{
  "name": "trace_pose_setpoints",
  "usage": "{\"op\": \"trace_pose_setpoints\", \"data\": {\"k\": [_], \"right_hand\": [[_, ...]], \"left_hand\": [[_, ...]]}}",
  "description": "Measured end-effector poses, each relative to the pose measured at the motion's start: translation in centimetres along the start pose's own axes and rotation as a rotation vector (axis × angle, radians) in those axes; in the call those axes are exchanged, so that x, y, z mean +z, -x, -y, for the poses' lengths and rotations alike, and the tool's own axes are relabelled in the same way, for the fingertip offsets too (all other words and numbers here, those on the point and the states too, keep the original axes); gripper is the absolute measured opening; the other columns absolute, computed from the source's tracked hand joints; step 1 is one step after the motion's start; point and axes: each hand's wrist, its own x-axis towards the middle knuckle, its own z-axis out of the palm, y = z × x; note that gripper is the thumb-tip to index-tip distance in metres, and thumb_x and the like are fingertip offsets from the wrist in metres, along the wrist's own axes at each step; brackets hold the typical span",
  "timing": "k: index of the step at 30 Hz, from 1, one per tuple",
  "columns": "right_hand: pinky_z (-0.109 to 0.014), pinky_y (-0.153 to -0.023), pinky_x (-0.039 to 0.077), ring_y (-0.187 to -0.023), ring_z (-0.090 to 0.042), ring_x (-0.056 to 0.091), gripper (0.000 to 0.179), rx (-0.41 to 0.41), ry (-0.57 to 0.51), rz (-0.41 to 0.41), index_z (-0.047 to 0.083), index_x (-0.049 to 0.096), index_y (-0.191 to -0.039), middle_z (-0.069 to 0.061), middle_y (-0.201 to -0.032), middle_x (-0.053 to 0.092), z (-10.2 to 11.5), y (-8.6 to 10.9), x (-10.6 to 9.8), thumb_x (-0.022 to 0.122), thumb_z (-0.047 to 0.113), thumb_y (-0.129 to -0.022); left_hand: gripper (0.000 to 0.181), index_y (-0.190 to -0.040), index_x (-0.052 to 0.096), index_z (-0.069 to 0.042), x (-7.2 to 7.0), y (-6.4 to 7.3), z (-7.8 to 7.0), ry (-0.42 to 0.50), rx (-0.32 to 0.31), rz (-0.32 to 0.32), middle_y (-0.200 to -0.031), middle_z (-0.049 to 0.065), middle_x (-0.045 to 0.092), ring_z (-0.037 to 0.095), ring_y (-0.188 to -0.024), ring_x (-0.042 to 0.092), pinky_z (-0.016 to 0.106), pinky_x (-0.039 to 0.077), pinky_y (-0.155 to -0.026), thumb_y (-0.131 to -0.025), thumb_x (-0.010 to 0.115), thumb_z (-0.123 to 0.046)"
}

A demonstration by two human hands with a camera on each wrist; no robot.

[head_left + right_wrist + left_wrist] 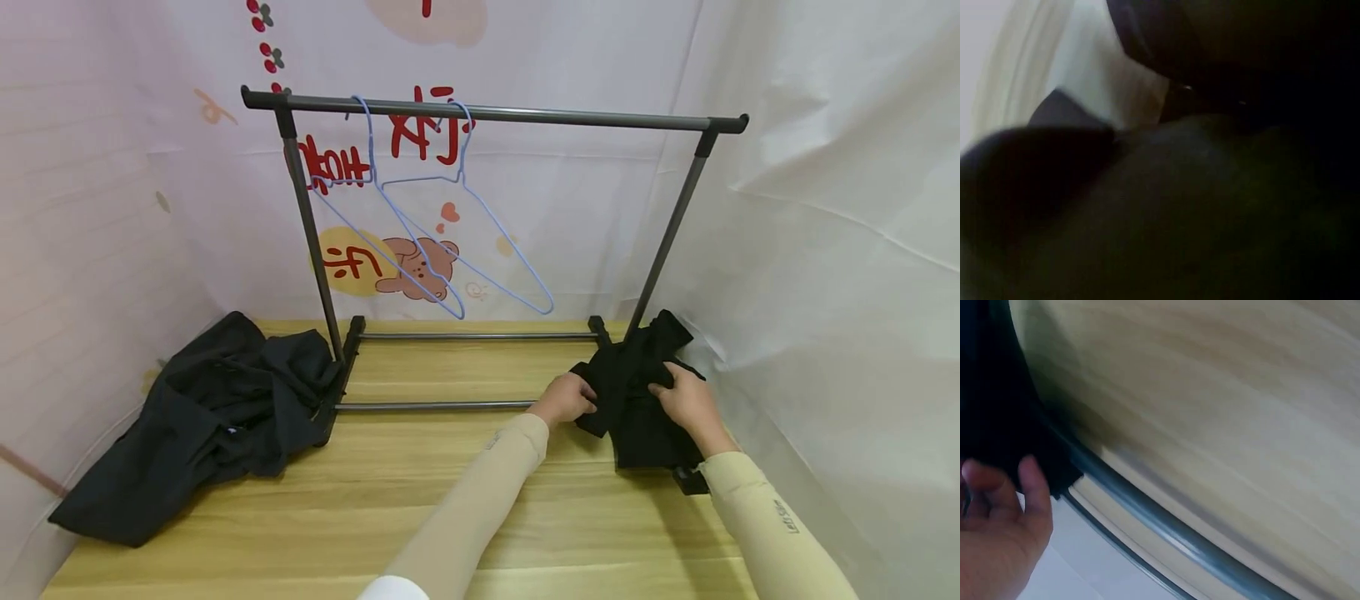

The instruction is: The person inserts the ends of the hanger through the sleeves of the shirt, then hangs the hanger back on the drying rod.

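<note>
A crumpled black garment (pixel 651 429) lies at the right end of the rack, over its right foot. My right hand (pixel 688 404) pinches the cloth near its upper right side. At the garment's left edge is my left hand (pixel 566 398), touching it. In the left wrist view the thumb and fingers of that hand (pixel 1007 531) stand apart, loosely bent, against the black cloth (pixel 997 412). The right wrist view is mostly dark, with black cloth (pixel 1066 115) near its left side; the right fingers cannot be made out there.
A grey metal clothes rack (pixel 570 116) stands on the wood-grain surface (pixel 420 492). Two blue wire hangers (pixel 510 242) hang from the left half of its bar. Another dark garment (pixel 202 408) lies heaped at the left foot. White printed sheets (pixel 570 50) enclose the back and sides.
</note>
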Motion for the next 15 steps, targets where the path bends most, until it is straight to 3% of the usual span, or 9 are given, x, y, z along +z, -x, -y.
{"op": "trace_pose_setpoints", "data": {"k": [2,4,9,11,15], "right_hand": [[-0.066,-0.100,0.035,-0.125,-0.057,0.039,0.060,-0.018,-0.006,-0.023,-0.012,0.037,-0.145,-0.039,-0.142,0.038,0.8,-0.1,0.1,0.061,0.018,-0.099],[-0.066,-0.099,0.036,-0.124,-0.056,0.042,0.057,-0.050,-0.025,-0.050,-0.010,0.039,-0.144,-0.038,-0.141,0.042,1.6,-0.1,0.3,0.061,0.019,-0.100],[-0.063,-0.090,0.043,-0.113,-0.052,0.054,0.045,-0.149,-0.087,-0.115,-0.002,0.051,-0.137,-0.032,-0.130,0.055,3.5,-0.2,1.2,0.063,0.019,-0.100],[-0.060,-0.085,0.046,-0.106,-0.049,0.059,0.040,-0.189,-0.104,-0.122,0.001,0.055,-0.133,-0.029,-0.124,0.061,4.2,-0.3,1.8,0.063,0.021,-0.099],[-0.056,-0.081,0.049,-0.100,-0.043,0.063,0.033,-0.250,-0.135,-0.102,0.004,0.060,-0.127,-0.024,-0.117,0.066,6.3,-0.5,3.2,0.064,0.021,-0.099]], "left_hand": [[0.018,-0.110,0.075,-0.008,-1.1,0.3,0.9,0.051,0.037,-0.051,-0.110,0.002,0.071,0.016,-0.105,0.063,0.022,0.050,-0.084,-0.095,0.068,-0.013],[0.019,-0.112,0.073,-0.005,-2.4,0.7,1.8,0.101,0.073,-0.115,-0.110,0.005,0.069,0.018,-0.103,0.062,0.026,0.049,-0.087,-0.099,0.061,-0.012],[0.023,-0.121,0.058,-0.006,-5.9,2.2,4.3,0.349,0.026,-0.240,-0.111,0.009,0.062,0.021,-0.094,0.057,0.033,0.047,-0.082,-0.107,0.046,-0.019],[0.020,-0.116,0.055,-0.006,-7.3,3.0,5.3,0.437,0.005,-0.285,-0.100,0.008,0.059,0.021,-0.085,0.054,0.033,0.045,-0.074,-0.108,0.044,-0.021],[0.017,-0.099,0.051,-0.004,-10.0,4.9,7.3,0.488,0.022,-0.386,-0.080,0.005,0.049,0.019,-0.073,0.048,0.030,0.040,-0.065,-0.107,0.044,-0.018]]}}
